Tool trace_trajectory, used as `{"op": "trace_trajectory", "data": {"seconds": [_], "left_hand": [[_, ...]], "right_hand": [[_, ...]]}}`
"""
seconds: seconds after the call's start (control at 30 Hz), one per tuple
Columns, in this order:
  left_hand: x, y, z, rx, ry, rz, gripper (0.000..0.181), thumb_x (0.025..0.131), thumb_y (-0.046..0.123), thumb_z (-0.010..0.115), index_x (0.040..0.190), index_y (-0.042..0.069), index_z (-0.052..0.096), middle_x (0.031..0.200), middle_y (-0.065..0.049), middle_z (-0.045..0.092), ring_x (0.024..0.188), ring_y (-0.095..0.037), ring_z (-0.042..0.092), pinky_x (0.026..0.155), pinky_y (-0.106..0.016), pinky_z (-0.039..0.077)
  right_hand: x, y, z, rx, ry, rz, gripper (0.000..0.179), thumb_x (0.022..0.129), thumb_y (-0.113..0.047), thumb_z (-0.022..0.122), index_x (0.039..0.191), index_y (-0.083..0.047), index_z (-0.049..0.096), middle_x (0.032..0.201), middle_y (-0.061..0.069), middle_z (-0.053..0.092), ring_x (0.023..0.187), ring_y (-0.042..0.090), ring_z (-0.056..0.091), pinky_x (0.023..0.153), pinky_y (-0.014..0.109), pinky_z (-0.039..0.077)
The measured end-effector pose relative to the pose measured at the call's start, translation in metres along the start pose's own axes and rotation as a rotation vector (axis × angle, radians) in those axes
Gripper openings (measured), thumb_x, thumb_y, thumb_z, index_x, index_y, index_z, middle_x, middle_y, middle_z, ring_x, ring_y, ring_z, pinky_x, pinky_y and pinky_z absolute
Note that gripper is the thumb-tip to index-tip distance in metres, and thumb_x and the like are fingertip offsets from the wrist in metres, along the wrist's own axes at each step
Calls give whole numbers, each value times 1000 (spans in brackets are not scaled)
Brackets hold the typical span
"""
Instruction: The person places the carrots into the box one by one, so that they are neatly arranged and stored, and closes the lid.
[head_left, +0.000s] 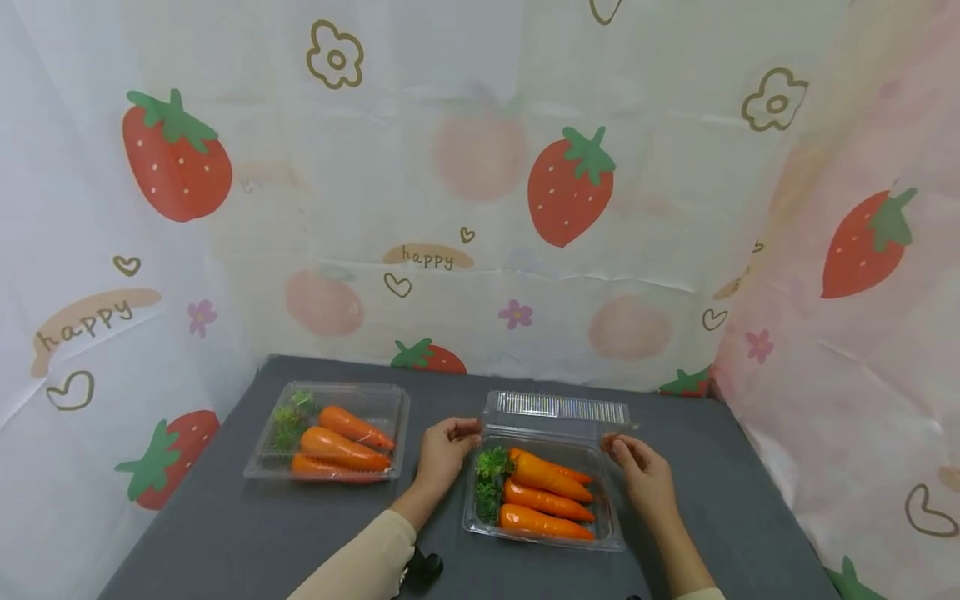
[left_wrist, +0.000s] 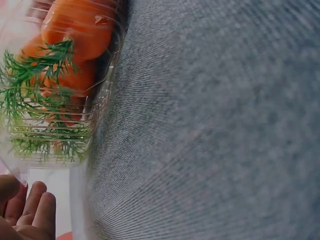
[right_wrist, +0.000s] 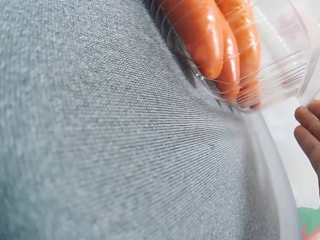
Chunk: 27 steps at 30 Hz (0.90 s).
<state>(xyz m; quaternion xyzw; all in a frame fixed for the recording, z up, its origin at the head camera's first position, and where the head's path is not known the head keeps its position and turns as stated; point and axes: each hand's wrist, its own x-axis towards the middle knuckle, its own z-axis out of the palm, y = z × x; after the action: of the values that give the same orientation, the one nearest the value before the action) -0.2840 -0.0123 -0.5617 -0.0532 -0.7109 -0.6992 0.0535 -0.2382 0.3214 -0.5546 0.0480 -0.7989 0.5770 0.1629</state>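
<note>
A clear plastic clamshell box lies on the grey cloth, its hinged lid tilted up at the back. Inside are several orange carrots, with green leafy tops at the left end. My left hand pinches the lid's left edge between thumb and fingers; part of that grip shows in the left wrist view at the lower left. At the right edge of the lid, my right hand pinches the plastic with its fingertips. Carrot tips show through the box wall in the right wrist view.
To the left, a second clear plastic box with carrots and greens sits covered on the grey tabletop. A strawberry-print curtain hangs behind and at both sides. A small black object is beside the left sleeve.
</note>
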Motion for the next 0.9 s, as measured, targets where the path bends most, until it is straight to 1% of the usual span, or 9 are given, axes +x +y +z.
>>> {"op": "trace_trajectory", "data": {"seconds": [0.13, 0.4, 0.57, 0.63, 0.67, 0.7, 0.77, 0.87, 0.9], "left_hand": [[-2, 2, -1, 30, 8, -2, 22, 94, 4, 73, 115, -1, 75, 115, -18, 74, 104, -31, 72, 82, -26, 61], [-2, 5, -7, 81, -26, -17, 19, 100, 15, 68, 114, 7, 78, 115, -10, 76, 106, -23, 72, 84, -29, 61], [-2, 10, -12, 29, -69, -65, 41, 105, 35, 60, 119, 0, 76, 120, -17, 74, 115, -30, 70, 96, -42, 58], [-2, 13, -15, 58, -86, -67, 51, 104, 45, 59, 118, -1, 76, 120, -19, 73, 115, -32, 70, 97, -43, 58], [-2, 14, -16, 88, -100, -69, 56, 103, 49, 58, 112, -3, 77, 114, -21, 75, 108, -31, 72, 94, -40, 60], [-2, 15, -17, 113, -118, -75, 60, 102, 52, 58, 108, -5, 77, 107, -23, 75, 100, -31, 72, 89, -38, 60], [-3, 16, -19, 154, -155, -80, 62, 101, 53, 58, 111, -5, 76, 109, -24, 74, 99, -32, 71, 87, -37, 60], [-4, 16, -20, 168, -220, -108, 60, 103, 51, 58, 122, -5, 72, 119, -26, 70, 106, -33, 68, 91, -39, 59], [-5, 16, -21, 161, -234, -117, 59, 103, 49, 58, 129, -3, 69, 129, -23, 68, 117, -33, 67, 97, -42, 58]], "right_hand": [[0, 0, -1, 59, -14, -46, 43, 112, -23, 44, 121, 11, 69, 120, 32, 69, 110, 22, 72, 94, 23, 57], [-2, -5, -6, 105, -53, -45, 49, 114, -20, 36, 119, 19, 66, 118, 32, 69, 108, 19, 73, 93, 25, 58], [-3, -10, -9, 103, -50, 15, 49, 113, -20, 38, 115, 20, 67, 117, 29, 70, 106, 12, 72, 93, 23, 58], [-3, -11, -11, 66, -44, 54, 48, 113, -21, 41, 112, 18, 69, 119, 29, 70, 106, 5, 70, 92, 20, 56], [-3, -12, -12, 36, -38, 73, 47, 112, -21, 42, 111, 17, 70, 122, 28, 69, 108, 2, 68, 92, 18, 55], [-3, -13, -13, 0, -40, 95, 47, 112, -23, 43, 112, 15, 71, 125, 27, 68, 111, 1, 65, 92, 17, 54], [-4, -14, -14, -77, -49, 118, 46, 112, -25, 44, 115, 10, 73, 130, 25, 66, 119, 6, 62, 94, 16, 51], [-6, -14, -16, -161, -55, 143, 46, 112, -29, 45, 115, 5, 75, 133, 20, 66, 124, 15, 60, 94, 18, 49], [-7, -14, -16, -174, -57, 141, 45, 112, -30, 45, 116, 4, 75, 132, 20, 67, 122, 15, 61, 94, 19, 50]]}}
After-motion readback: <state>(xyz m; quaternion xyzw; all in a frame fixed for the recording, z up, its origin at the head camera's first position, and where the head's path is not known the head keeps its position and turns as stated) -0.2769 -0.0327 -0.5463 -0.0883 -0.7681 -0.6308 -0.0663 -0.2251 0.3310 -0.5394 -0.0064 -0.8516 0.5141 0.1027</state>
